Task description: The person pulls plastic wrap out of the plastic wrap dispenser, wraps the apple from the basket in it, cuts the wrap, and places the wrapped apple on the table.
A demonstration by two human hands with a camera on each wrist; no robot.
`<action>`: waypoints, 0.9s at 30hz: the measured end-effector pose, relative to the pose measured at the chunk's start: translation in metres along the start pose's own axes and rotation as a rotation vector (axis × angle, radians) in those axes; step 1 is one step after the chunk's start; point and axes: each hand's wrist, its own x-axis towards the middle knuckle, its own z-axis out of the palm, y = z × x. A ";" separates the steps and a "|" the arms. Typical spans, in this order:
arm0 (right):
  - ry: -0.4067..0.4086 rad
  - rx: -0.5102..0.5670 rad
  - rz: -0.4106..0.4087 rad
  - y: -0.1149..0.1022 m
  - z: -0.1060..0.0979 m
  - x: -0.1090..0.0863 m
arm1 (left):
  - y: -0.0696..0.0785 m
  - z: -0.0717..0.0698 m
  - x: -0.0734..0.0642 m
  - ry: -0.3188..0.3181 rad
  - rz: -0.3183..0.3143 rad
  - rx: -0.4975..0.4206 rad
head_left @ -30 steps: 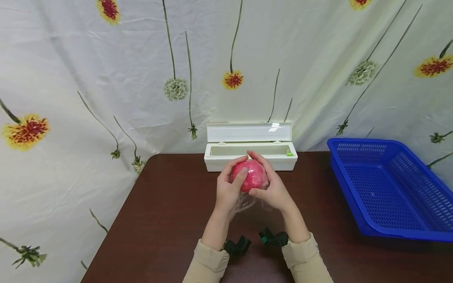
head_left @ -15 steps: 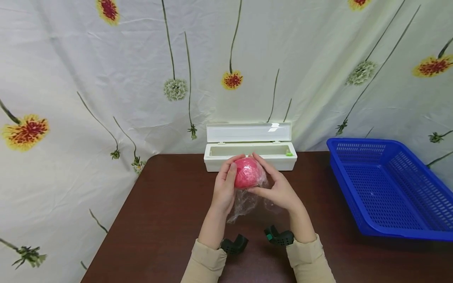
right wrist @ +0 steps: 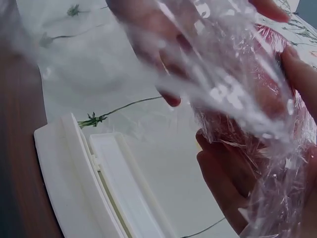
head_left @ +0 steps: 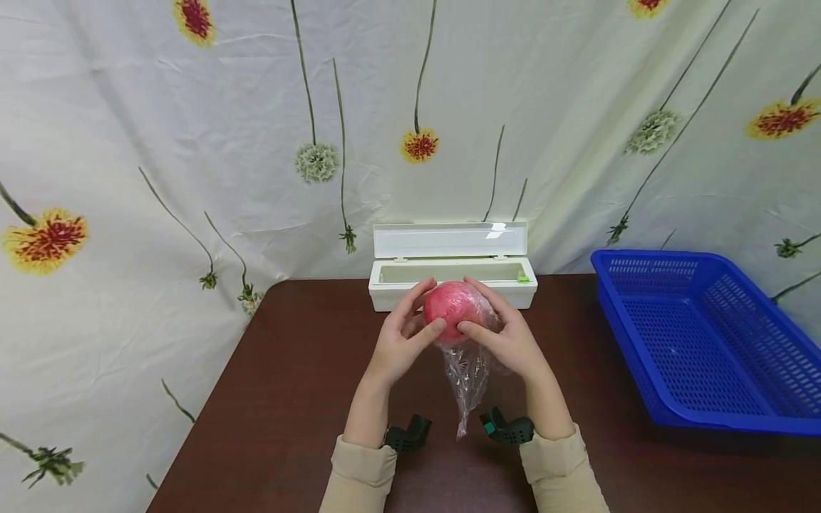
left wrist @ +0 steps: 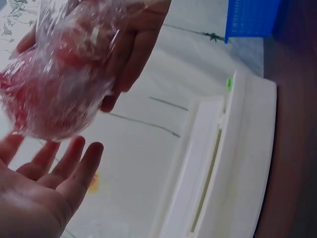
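Both hands hold a round pinkish-red thing [head_left: 452, 308] wrapped in cling film above the table; its exact kind is hidden by the wrap. A twisted tail of clear film [head_left: 467, 381] hangs from it towards the person. My left hand [head_left: 399, 342] is at its left side, with the thumb on the near face. On the opposite side my right hand [head_left: 513, 340] grips it, thumb at the front and fingers behind. The left wrist view shows the fingers [left wrist: 79, 168] of the left hand bent at the edge of the wrapped thing [left wrist: 64, 74].
A long white box [head_left: 452, 293] with a raised lid [head_left: 451, 241] and a small green piece [head_left: 523, 278] stands behind the hands. On the right is a blue perforated basket [head_left: 689, 420]. A flowered cloth [head_left: 256, 142] hangs behind the dark brown table [head_left: 288, 399].
The hands have turned the wrapped thing, and the loose film has gathered into a longer tail hanging below it. The left hand has shifted slightly left, its thumb now lower on the thing.
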 end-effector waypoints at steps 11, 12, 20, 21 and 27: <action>-0.044 -0.015 -0.013 0.008 -0.004 0.001 | 0.031 0.001 -0.005 -0.140 0.160 0.204; -0.052 -0.016 -0.012 0.008 -0.004 0.001 | 0.032 0.002 -0.005 -0.147 0.155 0.210; -0.083 -0.094 0.030 0.008 -0.005 0.000 | 0.029 0.005 -0.004 -0.144 0.114 0.141; -0.083 -0.095 0.033 0.008 -0.006 0.000 | 0.028 0.004 -0.003 -0.133 0.101 0.120; -0.059 -0.065 0.033 0.006 -0.015 -0.002 | 0.025 0.000 -0.004 -0.049 0.045 0.065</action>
